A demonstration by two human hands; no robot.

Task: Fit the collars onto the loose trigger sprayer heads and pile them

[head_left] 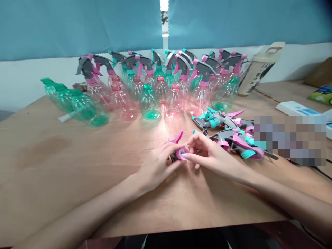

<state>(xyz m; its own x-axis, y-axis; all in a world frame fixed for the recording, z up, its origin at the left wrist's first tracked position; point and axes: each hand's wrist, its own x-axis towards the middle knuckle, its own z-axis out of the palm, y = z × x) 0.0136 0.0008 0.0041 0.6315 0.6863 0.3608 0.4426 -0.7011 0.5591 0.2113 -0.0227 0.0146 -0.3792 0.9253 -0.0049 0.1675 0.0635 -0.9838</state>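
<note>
Two hands hold a pink and gray spray head point(177, 139) above the tabletop point(124, 204).
The left hand point(158, 162) has its grip closed around the spray head's body, and the right hand point(204, 152) touches the pink collar point(181, 152) with its thumb, its other fingers loosely curled. Loose spray heads point(228, 135) lie in a pile beside the right hand; clear pink and green bottles point(149, 105), some topped with sprayers point(204, 71), stand beyond both hands.

Clear, glossy plastic bottles point(150, 103); matt plastic sprayers point(230, 138); smooth wood-look table point(77, 180) with a soft sheen; curtain point(77, 27) like matt cloth.
</note>
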